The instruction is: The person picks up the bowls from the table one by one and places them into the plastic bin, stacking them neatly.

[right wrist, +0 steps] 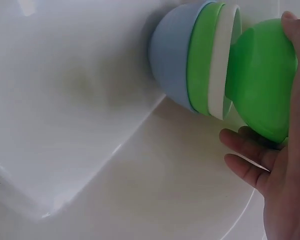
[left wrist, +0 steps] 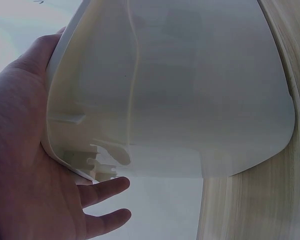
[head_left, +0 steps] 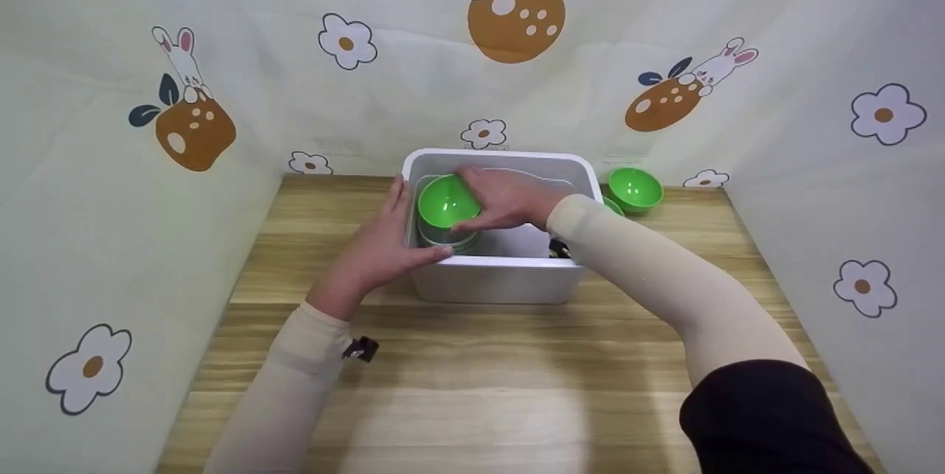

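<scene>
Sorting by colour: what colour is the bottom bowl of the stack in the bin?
Pale blue bowl, clearest in the right wrist view.

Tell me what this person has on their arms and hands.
Both hands, the left hand and the right hand, are bare, with no gloves. Each forearm is covered by a snug cream sleeve to the wrist. A black upper sleeve shows on the right arm, and a small black clip sits by the left wrist.

A tub (head_left: 502, 278) sits mid-desk (head_left: 472, 385). Inside it, at its left, a stack of bowls (head_left: 447, 234). 2 more bowls (head_left: 635, 190) stand right of the tub.
</scene>
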`<state>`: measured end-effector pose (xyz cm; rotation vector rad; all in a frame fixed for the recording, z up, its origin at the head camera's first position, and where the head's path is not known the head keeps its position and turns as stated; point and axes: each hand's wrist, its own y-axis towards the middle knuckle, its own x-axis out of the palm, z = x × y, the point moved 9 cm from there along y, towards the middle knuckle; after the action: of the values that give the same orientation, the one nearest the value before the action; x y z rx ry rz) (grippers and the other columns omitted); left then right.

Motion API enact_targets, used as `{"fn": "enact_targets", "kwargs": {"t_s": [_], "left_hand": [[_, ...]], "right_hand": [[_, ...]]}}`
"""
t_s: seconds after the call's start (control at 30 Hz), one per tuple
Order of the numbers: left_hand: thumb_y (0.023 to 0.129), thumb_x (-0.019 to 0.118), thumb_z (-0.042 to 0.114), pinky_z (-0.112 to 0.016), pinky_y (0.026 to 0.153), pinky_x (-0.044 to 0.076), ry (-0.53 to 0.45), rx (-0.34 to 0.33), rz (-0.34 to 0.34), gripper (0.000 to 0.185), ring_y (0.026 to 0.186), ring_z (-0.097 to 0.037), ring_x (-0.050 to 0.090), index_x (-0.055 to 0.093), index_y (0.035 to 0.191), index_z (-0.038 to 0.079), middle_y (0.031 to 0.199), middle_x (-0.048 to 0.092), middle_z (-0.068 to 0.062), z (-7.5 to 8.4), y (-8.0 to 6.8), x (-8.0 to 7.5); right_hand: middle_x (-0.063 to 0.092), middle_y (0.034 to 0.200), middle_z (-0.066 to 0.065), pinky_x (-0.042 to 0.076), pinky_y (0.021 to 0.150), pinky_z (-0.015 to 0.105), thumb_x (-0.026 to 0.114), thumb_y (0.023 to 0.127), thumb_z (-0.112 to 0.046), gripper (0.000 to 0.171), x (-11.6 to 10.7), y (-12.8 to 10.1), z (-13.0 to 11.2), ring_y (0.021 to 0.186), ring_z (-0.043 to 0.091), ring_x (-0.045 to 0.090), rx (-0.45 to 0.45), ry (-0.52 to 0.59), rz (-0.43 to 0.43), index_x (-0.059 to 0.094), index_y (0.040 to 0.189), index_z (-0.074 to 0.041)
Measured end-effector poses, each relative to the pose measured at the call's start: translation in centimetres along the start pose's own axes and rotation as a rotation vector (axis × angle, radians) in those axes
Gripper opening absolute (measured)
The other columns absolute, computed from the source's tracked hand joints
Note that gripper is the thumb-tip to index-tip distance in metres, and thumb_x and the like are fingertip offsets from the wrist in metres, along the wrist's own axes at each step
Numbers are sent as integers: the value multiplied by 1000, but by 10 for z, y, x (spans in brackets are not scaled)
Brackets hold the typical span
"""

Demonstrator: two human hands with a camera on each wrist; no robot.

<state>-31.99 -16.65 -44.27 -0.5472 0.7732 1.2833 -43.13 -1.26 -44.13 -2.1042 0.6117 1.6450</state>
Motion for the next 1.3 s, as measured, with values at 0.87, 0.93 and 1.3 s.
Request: {"fn": "enact_targets", "kwargs": {"t_s": [0.87, 0.93, 1.3], "left_hand": [[76, 73, 95, -71, 122, 37, -1, -4, 8, 151, 161, -54, 27, 3, 178, 9, 185, -10, -10, -2, 1, 1], [76, 73, 95, -71, 122, 37, 0, -3, 8, 151, 162, -53, 27, 2, 178, 9, 185, -10, -11, -3, 2, 0], [76, 70, 97, -72, 120, 39, 14, -5, 8, 151, 159, -57, 30, 3, 178, 9, 185, -11, -11, -4, 2, 3]], "right_hand": [[58, 146, 19, 52, 114, 49, 56, 96, -83, 111, 12, 5, -8, 127, 35, 63, -51, -127, -79, 33, 166, 0], [59, 144, 19, 51, 114, 49, 56, 97, -82, 109, 14, 6, -8, 127, 35, 63, -49, -120, -88, 34, 164, 1], [55, 148, 22, 49, 118, 48, 56, 101, -78, 108, 25, 5, -7, 130, 37, 63, -37, -120, -156, 28, 168, 3]]}}
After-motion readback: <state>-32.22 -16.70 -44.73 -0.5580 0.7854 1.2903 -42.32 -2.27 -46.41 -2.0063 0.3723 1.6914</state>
